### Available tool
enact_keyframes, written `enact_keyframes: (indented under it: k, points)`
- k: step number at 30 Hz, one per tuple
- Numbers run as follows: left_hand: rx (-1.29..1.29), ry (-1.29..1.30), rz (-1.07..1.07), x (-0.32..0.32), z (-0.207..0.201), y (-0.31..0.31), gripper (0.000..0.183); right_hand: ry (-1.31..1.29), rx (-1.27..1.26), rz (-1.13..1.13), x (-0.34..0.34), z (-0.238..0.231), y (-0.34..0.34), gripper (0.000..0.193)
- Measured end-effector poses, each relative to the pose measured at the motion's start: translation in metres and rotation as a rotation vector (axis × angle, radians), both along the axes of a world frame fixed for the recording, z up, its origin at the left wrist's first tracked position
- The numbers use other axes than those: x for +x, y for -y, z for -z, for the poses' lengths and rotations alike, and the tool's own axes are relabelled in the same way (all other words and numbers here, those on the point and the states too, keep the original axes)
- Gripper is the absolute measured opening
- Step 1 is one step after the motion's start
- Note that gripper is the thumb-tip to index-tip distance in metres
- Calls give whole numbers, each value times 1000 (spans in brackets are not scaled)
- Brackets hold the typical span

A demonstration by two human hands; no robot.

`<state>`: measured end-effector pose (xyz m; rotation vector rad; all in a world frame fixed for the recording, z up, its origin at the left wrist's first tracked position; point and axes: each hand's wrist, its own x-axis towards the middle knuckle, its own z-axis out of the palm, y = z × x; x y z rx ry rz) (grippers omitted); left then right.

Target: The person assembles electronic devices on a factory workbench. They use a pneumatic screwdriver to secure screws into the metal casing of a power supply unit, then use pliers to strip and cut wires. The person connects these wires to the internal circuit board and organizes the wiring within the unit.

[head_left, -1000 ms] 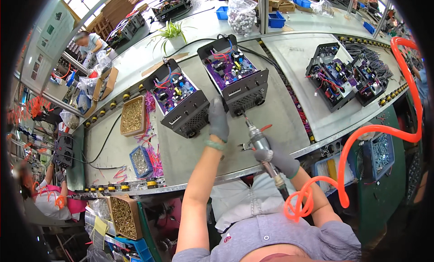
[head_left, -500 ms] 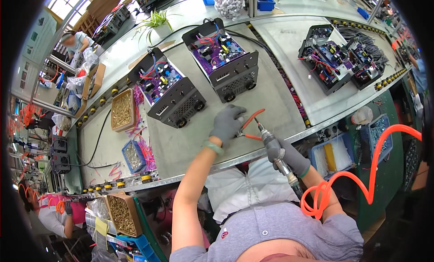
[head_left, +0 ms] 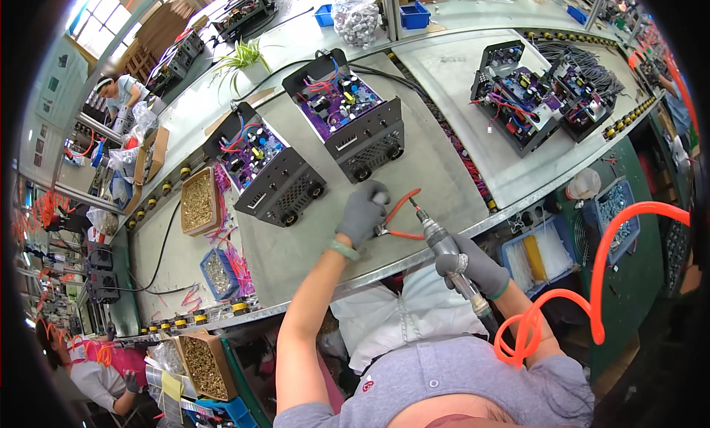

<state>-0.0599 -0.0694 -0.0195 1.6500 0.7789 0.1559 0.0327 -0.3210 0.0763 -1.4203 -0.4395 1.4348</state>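
Observation:
My right hand (head_left: 481,269), in a grey glove, is wrapped round a metal air screwdriver (head_left: 441,243) whose bit points up and away, near the bench's front edge. A coiled orange hose (head_left: 547,302) runs beside it. My left hand (head_left: 362,212), gloved too, is over the bench with its fingers curled together; what they hold, if anything, I cannot make out. Against that hand lie orange-handled pliers (head_left: 405,234), handles spread. Beyond stand two black open housings, a left one (head_left: 277,188) and a right one (head_left: 366,143), with purple circuit boards inside.
More open units (head_left: 518,95) and grey cables stand at the right on the bench. At the left are a carton of brass-coloured parts (head_left: 217,219) and a blue bin (head_left: 231,269). Bins of small parts (head_left: 569,243) sit below the front edge. Other people work at the far left.
My left hand has drawn slightly back and left, its fingers more curled. The screwdriver stays in my right hand. The whole view has shifted a little.

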Motion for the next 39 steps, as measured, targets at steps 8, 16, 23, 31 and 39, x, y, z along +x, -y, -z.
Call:
enact_keyframes:
  k: [8, 16, 23, 31, 39]
  points:
    - [-534, 380, -216, -50, -58, 8, 20, -13, 96, -173, -3, -4, -17, 73]
    - [-620, 469, -62, -74, -66, 10, 28, 56, 181, -345, -10, -10, -31, 92]
    - [-727, 507, -97, -64, -66, 16, 25, 221, 119, -352, -12, -13, -34, 84]
    - [-887, 580, -211, -47, -48, 22, 22, 708, 65, -396, -8, -13, -37, 83]
    - [-549, 622, -246, -40, -48, 28, 28, -498, 147, -179, -7, 9, -34, 71]
